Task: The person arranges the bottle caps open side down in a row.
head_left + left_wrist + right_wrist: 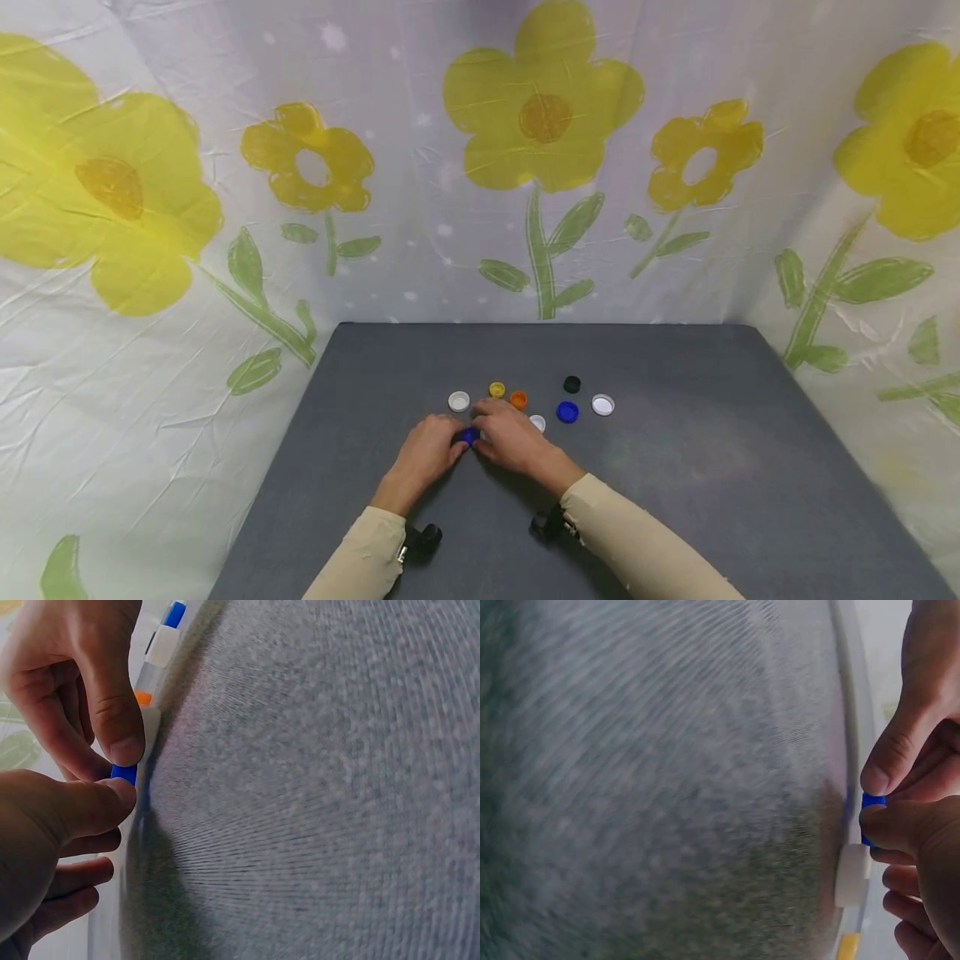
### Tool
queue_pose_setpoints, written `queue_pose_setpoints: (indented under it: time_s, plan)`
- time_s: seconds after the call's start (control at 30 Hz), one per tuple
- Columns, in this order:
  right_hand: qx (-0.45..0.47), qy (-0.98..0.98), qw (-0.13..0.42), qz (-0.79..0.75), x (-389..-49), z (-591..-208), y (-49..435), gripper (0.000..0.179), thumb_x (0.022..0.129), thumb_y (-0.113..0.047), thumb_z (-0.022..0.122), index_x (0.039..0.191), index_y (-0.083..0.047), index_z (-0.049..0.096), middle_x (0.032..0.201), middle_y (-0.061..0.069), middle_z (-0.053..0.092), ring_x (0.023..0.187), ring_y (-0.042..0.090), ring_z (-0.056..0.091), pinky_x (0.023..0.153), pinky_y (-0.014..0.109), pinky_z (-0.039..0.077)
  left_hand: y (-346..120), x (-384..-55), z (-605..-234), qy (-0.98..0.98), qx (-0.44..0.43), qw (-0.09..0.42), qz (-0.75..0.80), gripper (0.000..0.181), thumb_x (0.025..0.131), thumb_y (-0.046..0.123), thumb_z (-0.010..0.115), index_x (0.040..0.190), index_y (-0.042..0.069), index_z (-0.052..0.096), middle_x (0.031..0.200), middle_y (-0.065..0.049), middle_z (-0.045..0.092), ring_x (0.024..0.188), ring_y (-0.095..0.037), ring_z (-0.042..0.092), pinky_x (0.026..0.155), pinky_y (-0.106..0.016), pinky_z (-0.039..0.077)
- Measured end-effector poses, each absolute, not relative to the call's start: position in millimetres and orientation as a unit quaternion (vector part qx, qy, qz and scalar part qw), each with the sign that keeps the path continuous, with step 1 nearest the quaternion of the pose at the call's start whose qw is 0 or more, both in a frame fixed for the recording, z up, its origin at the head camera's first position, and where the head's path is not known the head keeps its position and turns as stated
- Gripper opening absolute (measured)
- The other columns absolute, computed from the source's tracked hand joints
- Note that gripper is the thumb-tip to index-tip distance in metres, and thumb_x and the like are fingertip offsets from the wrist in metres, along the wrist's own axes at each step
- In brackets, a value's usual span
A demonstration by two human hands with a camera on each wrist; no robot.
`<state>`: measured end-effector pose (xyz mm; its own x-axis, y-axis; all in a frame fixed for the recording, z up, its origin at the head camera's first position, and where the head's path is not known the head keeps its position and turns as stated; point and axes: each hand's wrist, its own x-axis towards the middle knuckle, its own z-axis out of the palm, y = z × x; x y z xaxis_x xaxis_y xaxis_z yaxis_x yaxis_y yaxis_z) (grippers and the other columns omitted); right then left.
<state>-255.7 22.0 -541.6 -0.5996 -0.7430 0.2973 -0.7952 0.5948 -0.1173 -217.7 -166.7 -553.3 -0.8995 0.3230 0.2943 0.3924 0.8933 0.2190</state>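
Note:
A blue bottle cap (469, 437) is held between my two hands, low over the dark table. My left hand (429, 454) pinches it from the left, its thumb on the near side. From the right, my right hand (513, 437) pinches the same cap with thumb and fingers. In the left wrist view, both thumbs meet at the blue cap (124, 774), whose edge shows between them. The right wrist view has the blue cap (871, 800) at the fingertips too, mostly covered by them. Something pale beside it is partly hidden by my right hand.
Beyond my hands lie a white cap (459, 402), a yellow cap (497, 389) and an orange cap (518, 400). Another white cap (537, 423) sits beside my right hand. Farther right are a blue cap (567, 412), a black cap (572, 384) and a white cap (603, 405).

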Motion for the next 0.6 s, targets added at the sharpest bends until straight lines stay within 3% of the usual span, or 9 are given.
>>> queue_pose_setpoints:
  time_s: [0.23,0.6]
  plan:
    - [0.435,-0.881,0.107,0.154,-251.5,-531.4,25.0,0.024,0.085,-0.022,0.078,0.105,-0.009,0.076,0.133,0.012,0.064,0.128,0.026,0.057,0.112,0.040,0.041,-167.1,-211.3,-542.6,-0.956,-0.203,0.160,-0.141,0.015,0.081,0.021,0.085,0.091,0.017,0.075,0.085,-0.002,0.072,0.079,-0.024,0.071,0.067,-0.044,0.055]
    - [0.439,-0.868,0.128,0.192,-238.5,-516.1,32.9,0.023,0.086,-0.021,0.077,0.105,-0.009,0.076,0.134,0.011,0.063,0.129,0.027,0.057,0.111,0.041,0.042,-167.5,-198.6,-522.7,-0.949,-0.230,0.171,-0.133,0.021,0.084,0.022,0.082,0.101,0.012,0.075,0.100,-0.003,0.075,0.095,-0.021,0.071,0.082,-0.042,0.057]
